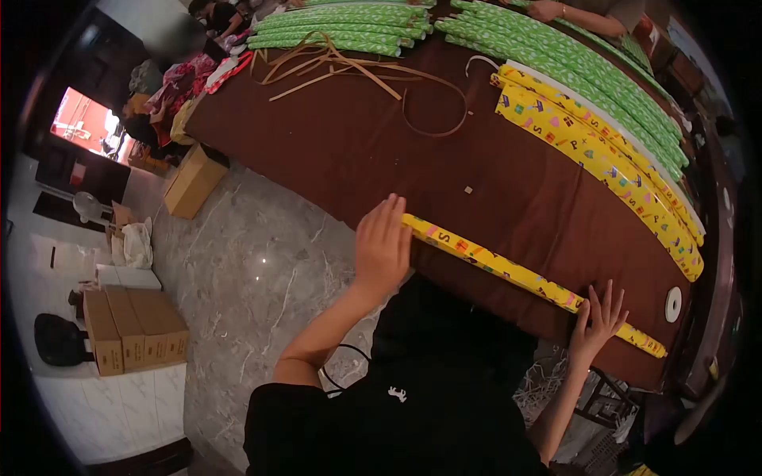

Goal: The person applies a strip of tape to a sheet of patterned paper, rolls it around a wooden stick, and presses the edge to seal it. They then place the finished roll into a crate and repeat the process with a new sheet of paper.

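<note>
A narrow yellow roll of printed wrapping paper lies slantwise along the near side of the brown-covered table. My left hand is at the roll's left end, its fingers stretched out and held close together; its palm side is turned away from view. Further right, my right hand rests on the roll near its other end, with the fingers spread. Neither hand is wrapped around the paper. Beyond the roll lie wider yellow patterned paper and green patterned rolls.
Tan strips lie loosely tangled at the back. A white tape roll sits at the right edge. More green rolls are stacked at the far side, where another person's hand shows. Cardboard boxes stand on the left.
</note>
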### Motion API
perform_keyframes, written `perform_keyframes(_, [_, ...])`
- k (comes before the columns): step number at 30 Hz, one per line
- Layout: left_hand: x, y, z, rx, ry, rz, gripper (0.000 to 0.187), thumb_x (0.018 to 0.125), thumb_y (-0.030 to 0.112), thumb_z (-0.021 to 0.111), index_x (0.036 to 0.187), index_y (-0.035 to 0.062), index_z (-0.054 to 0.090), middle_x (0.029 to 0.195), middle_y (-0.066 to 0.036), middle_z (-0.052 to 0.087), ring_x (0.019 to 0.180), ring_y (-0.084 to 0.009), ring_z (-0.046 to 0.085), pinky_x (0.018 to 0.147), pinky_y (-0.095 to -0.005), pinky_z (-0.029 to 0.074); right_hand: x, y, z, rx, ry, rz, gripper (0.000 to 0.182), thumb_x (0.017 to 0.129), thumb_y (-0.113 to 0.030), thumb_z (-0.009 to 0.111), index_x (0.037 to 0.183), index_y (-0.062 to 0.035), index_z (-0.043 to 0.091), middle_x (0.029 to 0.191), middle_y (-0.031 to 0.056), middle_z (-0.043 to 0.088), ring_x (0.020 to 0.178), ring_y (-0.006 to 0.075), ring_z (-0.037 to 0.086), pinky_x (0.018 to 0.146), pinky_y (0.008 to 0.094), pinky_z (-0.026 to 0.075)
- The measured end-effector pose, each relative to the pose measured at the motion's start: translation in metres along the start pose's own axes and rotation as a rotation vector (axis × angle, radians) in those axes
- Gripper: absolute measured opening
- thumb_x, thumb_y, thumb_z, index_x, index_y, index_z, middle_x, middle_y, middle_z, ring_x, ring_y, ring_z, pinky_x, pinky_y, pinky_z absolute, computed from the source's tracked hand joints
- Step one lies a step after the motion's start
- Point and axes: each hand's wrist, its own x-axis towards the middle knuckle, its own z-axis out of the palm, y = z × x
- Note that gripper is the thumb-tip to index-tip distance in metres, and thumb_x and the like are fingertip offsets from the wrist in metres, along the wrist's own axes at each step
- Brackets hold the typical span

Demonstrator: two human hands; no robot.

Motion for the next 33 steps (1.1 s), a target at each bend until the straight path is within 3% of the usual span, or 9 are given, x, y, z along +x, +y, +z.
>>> perform_keyframes(3, [-0.019, -0.010, -0.002, -0.361, 0.027, -0.380, 0.036, 0.093, 0.016, 0.060, 0.125, 0.0020, 0.054, 0.118, -0.015, 0.056, 0.106, -0.0300, 0.054, 0.093, -0.0423, 0.042, -0.009, 0.029, -0.012, 0.004, -0.007, -0.011, 0.032, 0.101, -0.026, 0.047, 0.126, -0.0140, 0.063, 0.148, 0.0040, 0.043, 0.144, 0.0255, 0.025, 0.119, 0.0491, 0.007])
perform_keyframes(4, [-0.023, -0.010, -0.002, -0.456, -0.054, -0.487, 0.037, 0.092, 0.015, 0.062, 0.126, 0.0032, 0.052, 0.115, -0.012, 0.058, 0.105, -0.0262, 0.054, 0.095, -0.0405, 0.039, -0.012, 0.030, -0.015, -0.010, -0.012, 0.007, 0.032, 0.101, -0.026, 0.047, 0.126, -0.0140, 0.063, 0.148, 0.0040, 0.043, 0.144, 0.0255, 0.025, 0.119, 0.0491, 0.007])
perform_keyframes(7, [-0.032, -0.006, 0.009, -0.579, -0.072, -0.395, 0.043, 0.090, 0.015, 0.064, 0.130, 0.0048, 0.050, 0.113, -0.010, 0.060, 0.104, -0.0242, 0.055, 0.098, -0.0395, 0.036, -0.010, 0.022, -0.019, -0.016, -0.006, -0.014, 0.032, 0.101, -0.018, 0.045, 0.128, -0.0126, 0.061, 0.145, 0.0052, 0.046, 0.144, 0.0263, 0.027, 0.119, 0.0494, 0.007])
perform_keyframes(9, [-0.032, 0.000, 0.011, -0.585, -0.095, -0.371, 0.045, 0.090, 0.015, 0.064, 0.131, 0.0054, 0.049, 0.112, -0.009, 0.060, 0.104, -0.0236, 0.055, 0.099, -0.0392, 0.035, 0.001, -0.005, -0.028, 0.272, -0.077, -0.015, 0.030, 0.096, -0.012, 0.052, 0.123, -0.0078, 0.063, 0.139, 0.0068, 0.054, 0.139, 0.0268, 0.036, 0.119, 0.0498, 0.010])
perform_keyframes(11, [-0.031, 0.004, 0.012, -0.586, -0.109, -0.352, 0.047, 0.090, 0.015, 0.065, 0.133, 0.0059, 0.049, 0.112, -0.009, 0.061, 0.105, -0.0231, 0.055, 0.100, -0.0389, 0.034, 0.012, -0.046, -0.031, 0.451, -0.154, -0.120, 0.034, 0.087, -0.010, 0.061, 0.121, -0.0047, 0.063, 0.129, 0.0101, 0.060, 0.131, 0.0295, 0.047, 0.115, 0.0503, 0.023])
perform_keyframes(14, [-0.031, 0.005, 0.012, -0.584, -0.065, -0.371, 0.050, 0.087, 0.002, 0.067, 0.133, 0.0011, 0.049, 0.106, -0.008, 0.063, 0.103, -0.0164, 0.058, 0.097, -0.0319, 0.042, 0.026, -0.129, -0.030, 0.543, -0.219, -0.308, 0.040, 0.083, -0.015, 0.069, 0.121, -0.0037, 0.060, 0.123, 0.0121, 0.062, 0.121, 0.0307, 0.053, 0.107, 0.0472, 0.036])
perform_keyframes(19, [-0.031, 0.009, 0.009, -0.889, -0.065, -0.457, 0.055, 0.085, -0.002, 0.066, 0.137, 0.0057, 0.046, 0.100, -0.004, 0.064, 0.097, -0.0125, 0.057, 0.090, -0.0289, 0.043, 0.042, -0.214, 0.002, 0.581, -0.034, -0.548, 0.040, 0.076, -0.014, 0.072, 0.114, -0.0035, 0.063, 0.106, 0.0084, 0.065, 0.099, 0.0258, 0.060, 0.089, 0.0401, 0.047])
perform_keyframes(26, [-0.037, 0.013, 0.012, -1.000, -0.117, -0.518, 0.055, 0.085, -0.006, 0.064, 0.136, 0.0043, 0.045, 0.096, -0.004, 0.065, 0.095, -0.0109, 0.060, 0.090, -0.0265, 0.045, 0.044, -0.241, 0.013, 0.585, -0.095, -0.470, 0.024, 0.076, -0.008, 0.067, 0.099, -0.0029, 0.068, 0.093, 0.0054, 0.063, 0.087, 0.0227, 0.059, 0.079, 0.0365, 0.047])
perform_keyframes(33, [-0.031, 0.020, 0.013, -0.966, -0.117, -0.572, 0.050, 0.084, -0.009, 0.062, 0.131, 0.0029, 0.050, 0.089, -0.006, 0.069, 0.090, -0.0123, 0.063, 0.086, -0.0266, 0.048, 0.031, -0.253, 0.021, 0.545, 0.105, -0.455, 0.021, 0.073, -0.006, 0.064, 0.092, -0.0015, 0.068, 0.090, 0.0055, 0.062, 0.085, 0.0218, 0.059, 0.075, 0.0346, 0.048])
